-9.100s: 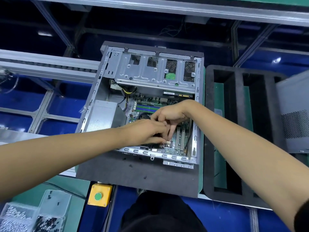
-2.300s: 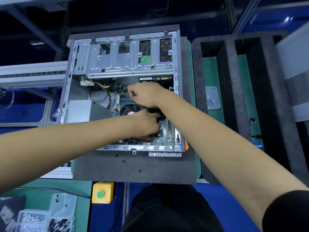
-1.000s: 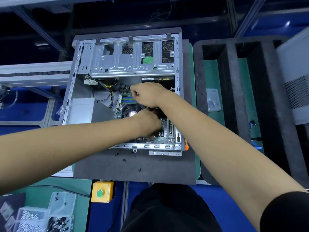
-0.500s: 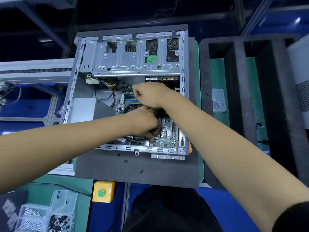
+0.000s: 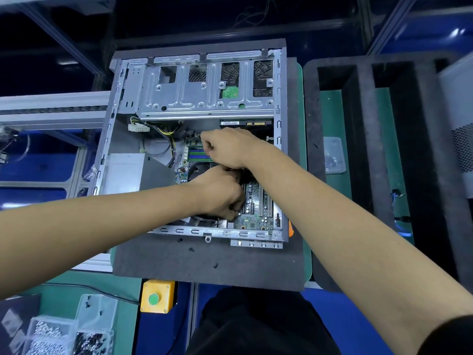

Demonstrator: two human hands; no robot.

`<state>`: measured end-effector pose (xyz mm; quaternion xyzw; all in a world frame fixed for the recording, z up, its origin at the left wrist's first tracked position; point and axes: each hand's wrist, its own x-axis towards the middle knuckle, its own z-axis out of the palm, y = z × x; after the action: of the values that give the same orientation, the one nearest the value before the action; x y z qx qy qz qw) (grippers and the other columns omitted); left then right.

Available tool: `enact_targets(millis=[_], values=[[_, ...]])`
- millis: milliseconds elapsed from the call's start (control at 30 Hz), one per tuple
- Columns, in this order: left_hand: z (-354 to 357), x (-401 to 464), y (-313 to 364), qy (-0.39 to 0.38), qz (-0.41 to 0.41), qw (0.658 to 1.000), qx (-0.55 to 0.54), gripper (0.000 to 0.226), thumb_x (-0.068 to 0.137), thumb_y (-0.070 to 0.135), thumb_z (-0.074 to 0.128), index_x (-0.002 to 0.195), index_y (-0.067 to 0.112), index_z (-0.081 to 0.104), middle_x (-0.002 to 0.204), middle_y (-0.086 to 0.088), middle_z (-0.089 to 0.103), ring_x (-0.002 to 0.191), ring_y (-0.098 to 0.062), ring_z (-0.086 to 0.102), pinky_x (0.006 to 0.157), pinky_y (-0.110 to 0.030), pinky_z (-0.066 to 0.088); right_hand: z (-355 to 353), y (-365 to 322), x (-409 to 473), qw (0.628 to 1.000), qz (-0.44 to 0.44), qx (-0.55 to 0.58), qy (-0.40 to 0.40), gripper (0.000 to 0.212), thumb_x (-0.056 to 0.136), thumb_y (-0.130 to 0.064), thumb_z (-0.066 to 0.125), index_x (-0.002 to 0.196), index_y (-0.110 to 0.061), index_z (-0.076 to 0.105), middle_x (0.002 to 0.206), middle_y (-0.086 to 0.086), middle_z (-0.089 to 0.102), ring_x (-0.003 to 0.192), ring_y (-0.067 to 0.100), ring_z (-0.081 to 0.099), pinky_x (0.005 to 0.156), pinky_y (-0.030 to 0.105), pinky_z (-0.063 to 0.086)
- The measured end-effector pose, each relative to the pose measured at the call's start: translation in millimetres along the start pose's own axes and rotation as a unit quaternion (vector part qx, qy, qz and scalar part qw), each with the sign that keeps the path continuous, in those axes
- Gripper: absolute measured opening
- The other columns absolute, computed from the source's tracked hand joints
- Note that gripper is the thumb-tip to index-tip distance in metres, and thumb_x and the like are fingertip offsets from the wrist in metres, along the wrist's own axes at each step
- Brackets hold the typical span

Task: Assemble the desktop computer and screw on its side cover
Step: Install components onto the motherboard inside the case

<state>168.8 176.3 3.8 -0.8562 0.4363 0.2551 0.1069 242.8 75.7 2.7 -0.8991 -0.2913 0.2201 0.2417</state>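
- While both hands work inside the open computer case, centre frame on the grey foam mat:
- Left hand curled over the motherboard; what it pinches, cannot tell.
- Right hand curled, contents hidden.
- Best seat connectors straight, gently.

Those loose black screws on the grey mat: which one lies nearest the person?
The lone black screw, lowest on the grey mat; the other two lie closer to the computer case.
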Motion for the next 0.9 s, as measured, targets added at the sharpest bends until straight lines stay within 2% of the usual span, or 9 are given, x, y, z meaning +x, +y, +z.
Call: enact_targets(millis=[100,233,400,567,767,900], values=[[-0.3,0.4,-1.6,-0.011,0.004,1.0,-0.015,0.025,0.078,0.047,0.063,0.085,0.026,0.073,0.079,0.002,0.065,0.088,-0.023,0.058,0.075,-0.034,0.044,-0.6,-0.7,-0.9,1.0,0.0,-0.002,0.001,0.015,0.094,-0.015,0.045,0.091,-0.026,0.054,0.093,-0.002,0.066,0.086,0.025,0.057,0.066,0.036,0.037],[0.6,0.3,-4.2,-0.012,0.02,0.999,-0.023,0.027,0.083,0.053,0.062,0.091,0.029,0.073,0.081,0.007,0.067,0.096,-0.017,0.056,0.08,-0.032,0.04,-2.2,-1.1,-2.4,1.0,0.0,0.001,0.0,0.015,0.094,-0.015,0.045,0.091,-0.026,0.053,0.092,-0.002,0.065,0.085,0.025,0.055,0.067,0.035,0.036],[-0.3,-1.8,-1.9,-0.001,0.017,1.0,-0.016,0.028,0.08,0.05,0.062,0.088,0.027,0.074,0.079,0.002,0.066,0.093,-0.022,0.058,0.085,-0.038,0.043,-2.8,-1.9,-3.1,1.0,0.004,0.005,0.001,0.015,0.093,-0.015,0.045,0.09,-0.027,0.053,0.092,-0.003,0.064,0.085,0.025,0.055,0.07,0.035,0.035],[1.6,-1.5,2.9,0.004,0.008,1.0,0.006,0.029,0.079,0.05,0.058,0.09,0.029,0.074,0.08,0.004,0.065,0.095,-0.02,0.055,0.086,-0.035,0.04,-2.4,-1.9,-2.8,1.0,0.002,-0.002,0.005,0.015,0.093,-0.016,0.044,0.092,-0.027,0.055,0.093,-0.004,0.064,0.086,0.025,0.055,0.071,0.034,0.035],[1.1,-1.2,1.3,-0.03,0.016,0.999,0.019,0.035,0.086,0.062,0.058,0.098,0.033,0.072,0.088,0.009,0.066,0.108,-0.015,0.05,0.092,-0.033,0.033,-3.1,-2.0,-3.7,1.0,-0.002,-0.007,0.003,0.014,0.095,-0.017,0.044,0.093,-0.025,0.054,0.095,-0.001,0.065,0.087,0.026,0.056,0.072,0.035,0.037],[-0.3,0.7,5.4,-0.047,-0.003,0.999,0.024,0.034,0.085,0.059,0.06,0.101,0.033,0.073,0.093,0.008,0.068,0.11,-0.017,0.05,0.094,-0.035,0.035,-3.9,-2.6,-4.6,1.0,0.0,-0.007,0.001,0.013,0.095,-0.016,0.044,0.093,-0.025,0.053,0.094,-0.001,0.064,0.086,0.026,0.055,0.072,0.034,0.037]])
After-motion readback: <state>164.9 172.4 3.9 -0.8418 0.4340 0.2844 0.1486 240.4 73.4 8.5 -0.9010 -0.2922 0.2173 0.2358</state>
